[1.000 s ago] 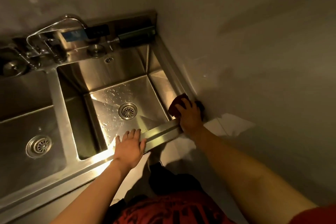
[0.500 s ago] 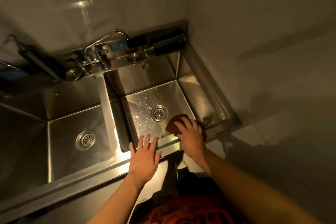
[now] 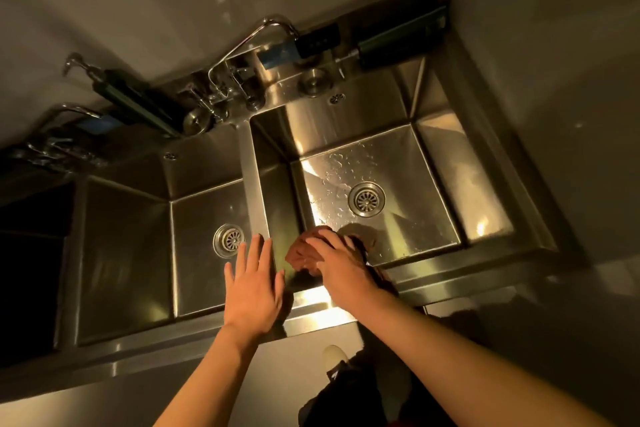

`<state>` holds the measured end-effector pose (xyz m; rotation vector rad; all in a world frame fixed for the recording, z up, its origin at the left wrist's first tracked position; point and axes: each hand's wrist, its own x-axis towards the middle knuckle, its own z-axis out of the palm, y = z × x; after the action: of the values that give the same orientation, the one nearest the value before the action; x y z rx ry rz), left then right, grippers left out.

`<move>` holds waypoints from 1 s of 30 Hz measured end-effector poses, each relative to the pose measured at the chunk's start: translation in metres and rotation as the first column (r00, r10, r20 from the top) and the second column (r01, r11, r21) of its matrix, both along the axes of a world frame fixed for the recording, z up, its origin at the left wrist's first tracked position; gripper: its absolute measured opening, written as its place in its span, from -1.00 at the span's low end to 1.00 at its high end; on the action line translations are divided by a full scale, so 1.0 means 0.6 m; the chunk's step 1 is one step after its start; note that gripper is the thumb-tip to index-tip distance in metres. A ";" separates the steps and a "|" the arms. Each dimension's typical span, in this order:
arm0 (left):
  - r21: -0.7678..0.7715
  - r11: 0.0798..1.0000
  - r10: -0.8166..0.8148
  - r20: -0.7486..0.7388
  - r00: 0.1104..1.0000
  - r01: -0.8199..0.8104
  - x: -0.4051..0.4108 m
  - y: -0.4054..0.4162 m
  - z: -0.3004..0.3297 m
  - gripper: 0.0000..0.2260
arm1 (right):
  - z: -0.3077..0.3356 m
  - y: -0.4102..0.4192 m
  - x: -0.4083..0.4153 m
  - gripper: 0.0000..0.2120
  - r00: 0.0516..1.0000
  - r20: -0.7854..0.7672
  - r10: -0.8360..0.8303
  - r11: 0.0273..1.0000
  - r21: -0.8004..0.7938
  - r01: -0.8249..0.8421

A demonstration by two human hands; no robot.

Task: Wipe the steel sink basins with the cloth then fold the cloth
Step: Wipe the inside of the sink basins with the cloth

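At the far left a soap dispenser (image 3: 117, 88) leans against the back ledge beside a small tap (image 3: 74, 111), above the left basin (image 3: 204, 253), whose drain (image 3: 228, 240) sits near its right wall. The left hand (image 3: 254, 284) lies flat with fingers straight and spread, released and holding nothing, its palm on the front rim of the sink and its fingertips reaching over the divider (image 3: 254, 184) between the two basins. Just to its right, the right hand (image 3: 341, 267) presses a crumpled reddish-brown cloth (image 3: 303, 253) against the near left corner of the right basin (image 3: 381, 191), fingers curled over the cloth and grasping it; part of the cloth trails under the wrist over the front rim. Water droplets dot the floor of this basin around its drain (image 3: 366, 199). Behind it a long curved faucet (image 3: 249, 38) rises from the back ledge, with a dark bottle (image 3: 398, 42) lying along the ledge toward the right corner wall.
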<state>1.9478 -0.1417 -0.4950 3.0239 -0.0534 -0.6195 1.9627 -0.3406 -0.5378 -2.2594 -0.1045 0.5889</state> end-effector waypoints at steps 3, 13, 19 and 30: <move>-0.032 0.999 0.004 0.049 0.999 -0.003 0.062 0.001 -0.007 -0.34 | -0.036 0.017 0.042 -0.48 0.974 -0.101 -0.205 0.951 0.213 0.222; -0.186 0.975 0.167 0.232 0.958 -0.125 0.278 -0.029 -0.079 -0.34 | -0.100 0.126 0.104 -0.57 0.786 -0.504 -0.357 0.760 0.334 0.558; -0.270 0.942 0.283 0.313 0.906 -0.201 0.283 -0.052 -0.099 -0.37 | -0.108 0.172 0.098 -0.57 0.717 -0.616 -0.326 0.675 0.379 0.633; -0.257 0.942 0.286 0.281 0.916 -0.216 0.288 -0.054 -0.095 -0.40 | -0.180 0.163 0.372 -0.53 0.675 -0.720 -0.160 0.628 0.453 0.633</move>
<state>2.1203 -0.1741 -0.5522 2.8117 0.2372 -0.0970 2.1857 -0.2428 -0.6455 -1.1954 0.4850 0.8377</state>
